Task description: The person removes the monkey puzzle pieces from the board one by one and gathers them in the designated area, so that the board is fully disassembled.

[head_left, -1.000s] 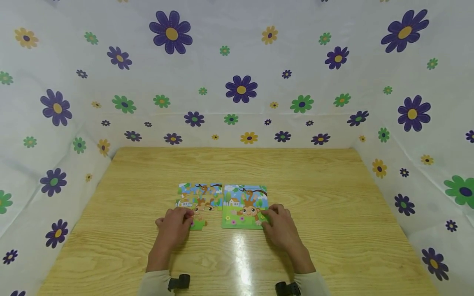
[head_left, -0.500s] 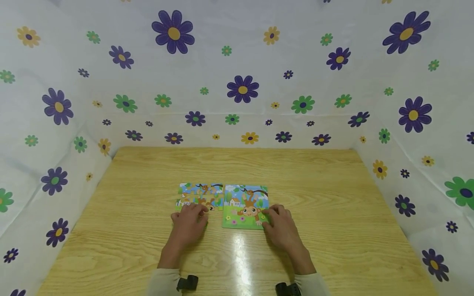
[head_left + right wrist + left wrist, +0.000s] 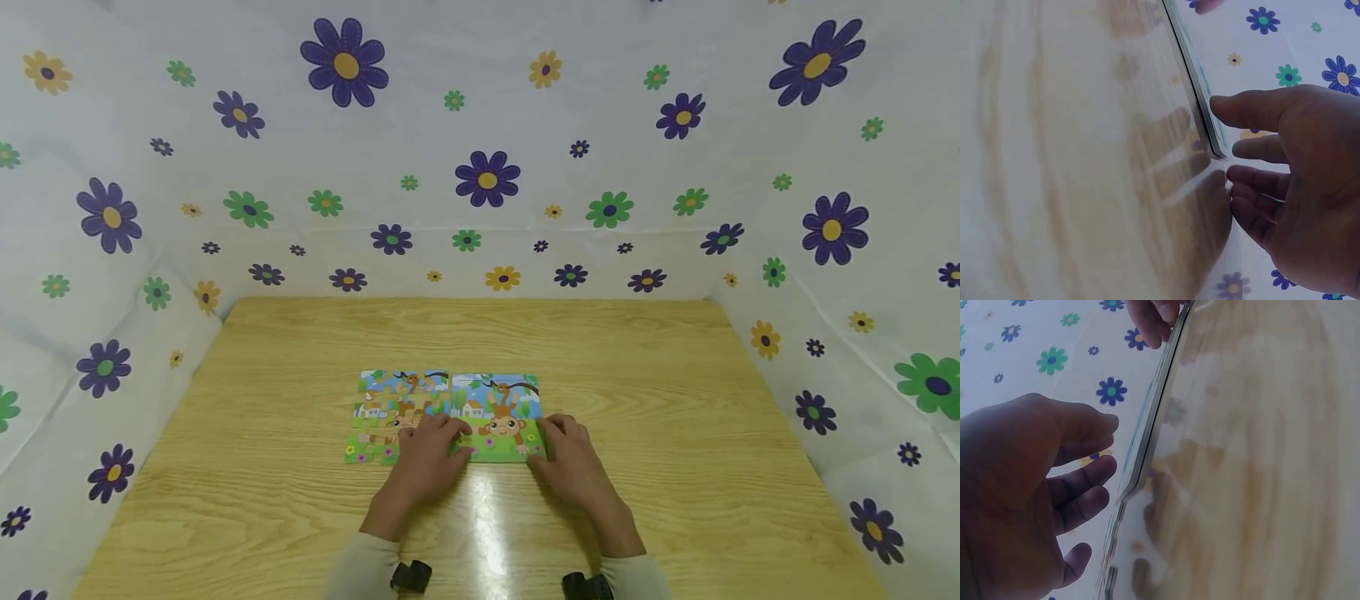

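Note:
A jigsaw puzzle (image 3: 367, 450) with a monkey, a house and flowers lies on the table, several of its pieces fitted together; my left hand covers its lower right. Right beside it lies a square picture board (image 3: 491, 408) bearing the same monkey scene. My left hand (image 3: 427, 458) is over the puzzle's lower right, its fingertips at the board's left edge. In the left wrist view those fingers are loosely bent, with nothing seen between them. At the board's lower right edge rests my right hand (image 3: 573, 458); its thumb (image 3: 1247, 109) is against or very near the rim, fingers relaxed.
The wooden table (image 3: 637, 358) reaches around both pictures, with a bright reflection in front. A white flowered cloth (image 3: 420, 150) stands as walls at the back and sides. Each wrist wears a black camera (image 3: 411, 577).
My left hand has moved right across the puzzle to the board's left edge, uncovering the lower left pieces. The right hand has hardly moved at the board's right edge.

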`<state>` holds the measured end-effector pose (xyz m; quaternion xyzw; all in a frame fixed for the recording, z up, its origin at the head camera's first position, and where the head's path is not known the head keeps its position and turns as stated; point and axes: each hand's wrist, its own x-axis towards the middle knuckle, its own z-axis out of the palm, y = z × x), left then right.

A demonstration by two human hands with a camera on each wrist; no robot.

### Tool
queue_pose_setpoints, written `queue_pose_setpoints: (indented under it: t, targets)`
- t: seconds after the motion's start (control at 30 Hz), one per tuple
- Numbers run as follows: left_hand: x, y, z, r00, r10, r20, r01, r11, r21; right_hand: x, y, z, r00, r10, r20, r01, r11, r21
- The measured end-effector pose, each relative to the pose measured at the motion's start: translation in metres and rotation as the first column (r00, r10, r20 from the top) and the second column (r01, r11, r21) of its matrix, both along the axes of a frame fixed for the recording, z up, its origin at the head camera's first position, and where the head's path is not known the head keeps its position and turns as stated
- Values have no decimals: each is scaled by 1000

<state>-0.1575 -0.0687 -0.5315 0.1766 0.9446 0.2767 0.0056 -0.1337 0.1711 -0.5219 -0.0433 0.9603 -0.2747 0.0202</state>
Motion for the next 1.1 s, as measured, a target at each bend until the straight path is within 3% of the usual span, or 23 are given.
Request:
queue_pose_setpoints:
  t: [0.3,0.53,0.77,1.1]
  targets:
    - [-4,29,5,997,-75,12,75,997,-3,1,2,0,999,-1,-34,4,997,72]
    - [-11,55,1,993,-121,9,122,990,-73,2,4,-2,999,2,-37,1,998,69]
    - [-11,66,1,996,-92,7,93,989,-115,4,2,-1,999,-1,-40,4,998,63]
    - [-11,68,0,997,-71,44,74,995,-74,4,2,-2,999,1,-42,3,997,80]
